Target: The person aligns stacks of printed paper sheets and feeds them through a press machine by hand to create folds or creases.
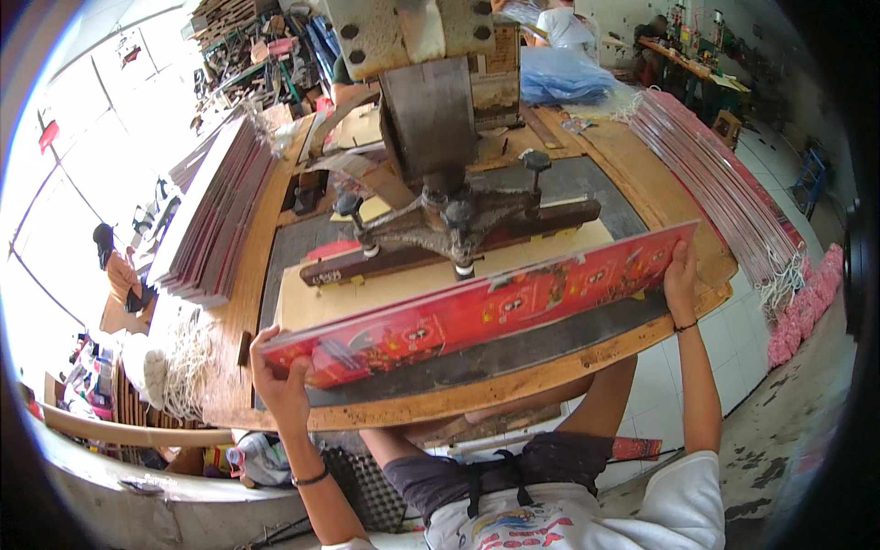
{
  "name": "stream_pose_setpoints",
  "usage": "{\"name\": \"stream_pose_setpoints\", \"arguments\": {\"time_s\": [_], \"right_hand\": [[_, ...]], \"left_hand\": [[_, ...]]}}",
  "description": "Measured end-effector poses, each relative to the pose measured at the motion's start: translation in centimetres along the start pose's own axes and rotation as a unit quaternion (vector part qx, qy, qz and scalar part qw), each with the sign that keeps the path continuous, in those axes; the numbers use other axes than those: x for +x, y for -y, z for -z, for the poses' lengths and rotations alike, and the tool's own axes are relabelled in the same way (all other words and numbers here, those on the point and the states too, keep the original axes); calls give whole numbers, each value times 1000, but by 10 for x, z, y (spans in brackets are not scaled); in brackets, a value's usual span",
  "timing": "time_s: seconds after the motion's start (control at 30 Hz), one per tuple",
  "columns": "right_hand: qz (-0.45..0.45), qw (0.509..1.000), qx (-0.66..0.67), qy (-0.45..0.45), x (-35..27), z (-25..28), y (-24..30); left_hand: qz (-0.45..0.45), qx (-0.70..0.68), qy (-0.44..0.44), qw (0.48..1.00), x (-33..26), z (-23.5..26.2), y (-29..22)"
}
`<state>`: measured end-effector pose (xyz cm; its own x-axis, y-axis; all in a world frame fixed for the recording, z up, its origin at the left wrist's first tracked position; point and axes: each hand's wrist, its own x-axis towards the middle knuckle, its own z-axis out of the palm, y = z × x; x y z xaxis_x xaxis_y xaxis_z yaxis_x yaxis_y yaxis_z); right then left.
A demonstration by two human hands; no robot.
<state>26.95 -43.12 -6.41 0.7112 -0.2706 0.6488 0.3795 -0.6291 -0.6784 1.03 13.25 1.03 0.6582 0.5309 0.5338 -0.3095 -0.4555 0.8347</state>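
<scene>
L hand [280, 385] grips the near-left end of a long red printed card sheet [477, 307], fingers curled shut round its edge. R hand [680, 280] holds the far-right end, thumb and fingers closed on the edge. Sheet is lifted at a slant, just in front of the press [440, 119], above the dark mat [513, 348] on the wooden table [458, 399]. Pale board [412, 284] lies under the press bar [440, 234], behind the sheet. Left of press: tall stack of flat red sheets [220, 211], white string bundle [183, 362] near its front end. Right of press: another stack of red sheets [724, 192], fanned along the table edge. Behind press: blue plastic bag [564, 73]. Far left of press, a person [119, 270] sits, well apart.
</scene>
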Motion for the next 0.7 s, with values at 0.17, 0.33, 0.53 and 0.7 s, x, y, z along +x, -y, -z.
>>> {"name": "stream_pose_setpoints", "arguments": {"time_s": [0.17,0.33,0.53,0.7], "right_hand": [[-48,993,43,97,-26,9,16],[-30,984,76,161,-29,32,11],[13,964,66,257,-32,23,34],[-71,960,102,251,-36,46,-20]], "left_hand": [[25,-84,-3,996,4,-6,-5],[49,-117,25,992,-14,0,3],[123,-142,101,977,-26,-4,4],[122,-119,127,977,-25,0,17]]}}
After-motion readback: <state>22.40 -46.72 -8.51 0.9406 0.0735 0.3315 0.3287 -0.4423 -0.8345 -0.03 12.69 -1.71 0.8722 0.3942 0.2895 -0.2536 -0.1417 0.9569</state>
